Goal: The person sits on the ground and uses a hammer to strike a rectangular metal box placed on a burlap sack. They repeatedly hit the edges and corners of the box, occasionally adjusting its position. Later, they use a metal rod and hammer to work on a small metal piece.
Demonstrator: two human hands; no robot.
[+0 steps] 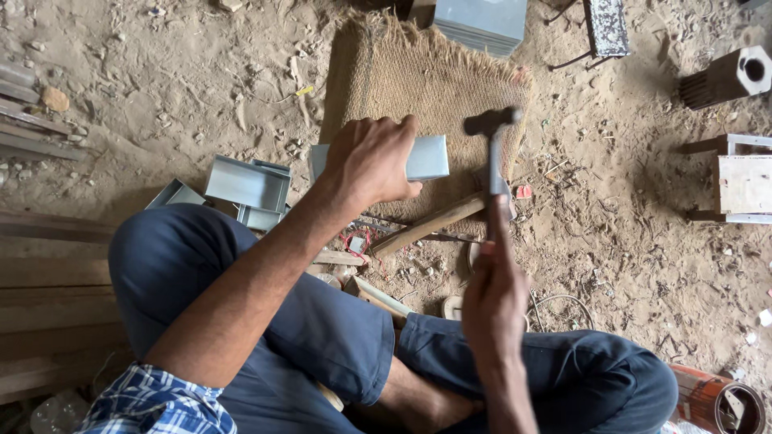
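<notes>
Both hands are busy over the sandy floor (177, 96): the right hand (494, 297) is clenched around the lower handle of a hammer (493, 128), whose dark head is raised and blurred just above the right end of a box (426, 157), and the left hand (371, 158) lies with fingers curled down over the top of that box, pressing it in place. Nearest the camera are the person's crossed legs in dark blue trousers and a checked sleeve at the bottom edge. The box is a small grey sheet-metal piece, folded into shape, resting on the near part of a jute mat (426, 72). Just below it a wooden stick (426, 225) lies aslant on the ground among scraps and a bit of red wire. To the left of the left hand sit several more open folded trays (245, 183) of the same metal, touching one another; whether they are finished cannot be told. Beyond the mat, at the top edge, lies a stack of flat sheets (482, 22), seemingly not yet folded. Judging from this, the box in hand is formed and being struck at one end, some pieces are already bent, and flat stock remains. Far right stand a wooden block (744, 183) and a dark square tube (728, 76).
</notes>
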